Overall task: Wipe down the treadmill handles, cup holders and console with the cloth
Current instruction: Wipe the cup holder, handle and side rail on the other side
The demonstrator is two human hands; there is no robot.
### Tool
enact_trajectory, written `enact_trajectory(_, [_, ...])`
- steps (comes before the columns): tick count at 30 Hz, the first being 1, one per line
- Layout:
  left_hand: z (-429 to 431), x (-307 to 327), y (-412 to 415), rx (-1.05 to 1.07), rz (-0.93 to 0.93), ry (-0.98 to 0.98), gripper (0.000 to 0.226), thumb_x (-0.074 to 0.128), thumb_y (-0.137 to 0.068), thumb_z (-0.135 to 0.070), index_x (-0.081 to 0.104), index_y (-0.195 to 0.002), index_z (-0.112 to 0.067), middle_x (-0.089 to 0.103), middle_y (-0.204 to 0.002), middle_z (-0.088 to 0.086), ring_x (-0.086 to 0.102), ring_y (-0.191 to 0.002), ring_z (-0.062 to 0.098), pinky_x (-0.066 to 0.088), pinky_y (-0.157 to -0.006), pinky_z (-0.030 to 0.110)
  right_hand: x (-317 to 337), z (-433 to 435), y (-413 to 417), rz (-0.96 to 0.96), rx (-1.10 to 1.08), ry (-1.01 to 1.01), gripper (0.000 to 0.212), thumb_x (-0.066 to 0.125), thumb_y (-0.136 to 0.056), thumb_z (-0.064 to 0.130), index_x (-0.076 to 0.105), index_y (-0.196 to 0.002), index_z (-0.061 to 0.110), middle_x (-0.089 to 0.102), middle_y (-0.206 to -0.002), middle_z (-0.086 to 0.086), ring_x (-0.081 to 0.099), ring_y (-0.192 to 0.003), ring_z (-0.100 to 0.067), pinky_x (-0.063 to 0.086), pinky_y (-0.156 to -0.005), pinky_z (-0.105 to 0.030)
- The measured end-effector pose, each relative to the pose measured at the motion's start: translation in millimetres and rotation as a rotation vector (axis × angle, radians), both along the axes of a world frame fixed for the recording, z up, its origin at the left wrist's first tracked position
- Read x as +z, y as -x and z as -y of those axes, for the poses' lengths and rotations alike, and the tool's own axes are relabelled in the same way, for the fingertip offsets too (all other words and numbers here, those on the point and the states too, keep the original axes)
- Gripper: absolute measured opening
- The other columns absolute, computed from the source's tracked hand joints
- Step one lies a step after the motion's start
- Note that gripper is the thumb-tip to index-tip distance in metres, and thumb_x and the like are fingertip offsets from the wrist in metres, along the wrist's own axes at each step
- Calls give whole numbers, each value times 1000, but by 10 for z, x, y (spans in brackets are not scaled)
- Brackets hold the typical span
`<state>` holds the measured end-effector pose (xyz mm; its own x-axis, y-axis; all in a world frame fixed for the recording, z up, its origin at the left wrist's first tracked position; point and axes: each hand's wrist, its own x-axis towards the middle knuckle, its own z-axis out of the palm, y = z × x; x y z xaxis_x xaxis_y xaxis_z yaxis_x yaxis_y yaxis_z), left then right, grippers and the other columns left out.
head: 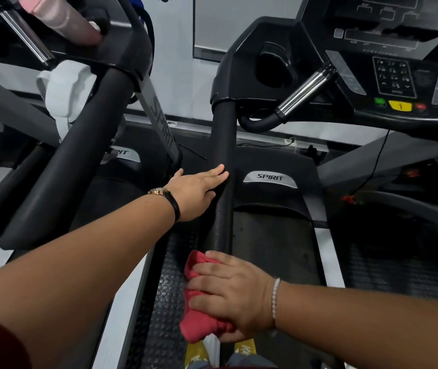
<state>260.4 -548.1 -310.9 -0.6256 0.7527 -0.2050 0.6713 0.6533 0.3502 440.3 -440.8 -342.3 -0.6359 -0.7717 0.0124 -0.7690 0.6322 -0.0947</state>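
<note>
A black padded handle [222, 139] of the right-hand treadmill runs from its console toward me. My left hand [199, 189] rests on the handle's middle with straight fingers laid over it. Nearer to me, my right hand [235, 294] grips a red cloth [197, 322] wrapped round the handle's near end, which it hides. The cup holder [275, 66] is a dark recess at the handle's far end. To the right of the cup holder is the console [396, 75] with its keypad and coloured buttons.
A second treadmill stands at the left with its own black handle [79, 155], a white towel [66, 89] draped over it and a pink bottle [71, 20] on its console. A chrome grip bar [304, 93] juts from the right console. Belt [271, 251] lies below.
</note>
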Motion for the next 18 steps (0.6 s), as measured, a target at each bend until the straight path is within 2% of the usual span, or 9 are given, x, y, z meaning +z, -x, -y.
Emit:
enact_trajectory(2, [2,-8,7,6,4,-17,55,34,-99,-23,15,-147,-41,3,-153,-27,21,-140,3,2,-116,49,9,243,-73,-9,-143,-209,42,58,-70,42,65,-106,22,64,-111,-3,52,-115,-29,29,-111,-51])
enact_trajectory(4, [2,-7,11,9,21,-36,55,35,-99,-22,16,-146,-42,4,-153,-27,21,-140,4,2,-116,50,-11,475,-67,51,-189,-457,21,62,-71,36,68,-87,25,67,-93,-2,59,-100,-30,31,-108,-53])
enact_trajectory(5, [5,-8,14,7,27,-37,55,35,-99,-22,16,-146,-42,4,-153,-27,21,-141,4,2,-116,50,-38,561,-39,81,-171,-598,17,68,-68,36,66,-82,26,66,-87,0,59,-95,-27,31,-105,-53])
enact_trajectory(7, [8,-8,18,5,34,-28,56,35,-98,-22,15,-146,-43,3,-153,-28,21,-141,4,1,-116,49,-48,654,46,126,-149,-754,24,75,-62,44,65,-77,28,64,-79,5,57,-87,-20,26,-101,-49])
enact_trajectory(9, [18,-17,12,8,40,-26,56,34,-99,-22,14,-146,-43,1,-152,-28,19,-141,3,1,-116,47,16,629,55,133,-127,-666,17,67,-70,43,67,-75,27,65,-77,7,58,-81,-18,28,-103,-43])
enact_trajectory(11, [14,-29,-4,12,45,-39,56,34,-99,-22,13,-146,-43,1,-152,-28,18,-141,3,2,-116,47,78,509,14,120,-84,-389,19,53,-76,35,68,-79,25,66,-80,8,60,-83,-17,35,-102,-37])
enact_trajectory(14, [19,-31,-8,17,55,-48,56,34,-99,-22,14,-147,-42,1,-152,-28,17,-141,3,2,-116,48,77,173,-60,56,93,-41,21,48,-85,27,68,-91,21,66,-107,0,55,-112,-23,27,-111,-40])
enact_trajectory(16, [27,-25,2,12,52,-40,56,34,-99,-22,14,-146,-43,1,-152,-28,17,-141,3,2,-116,48,-9,-73,-94,-18,143,29,18,54,-93,23,67,-105,23,59,-127,-1,44,-129,-24,20,-116,-42])
enact_trajectory(18, [32,-18,7,10,54,-46,56,35,-99,-22,15,-146,-44,2,-152,-29,17,-142,3,3,-116,49,-3,-242,-78,-24,160,59,28,60,-91,20,63,-119,25,52,-137,-2,38,-135,-24,18,-117,-42])
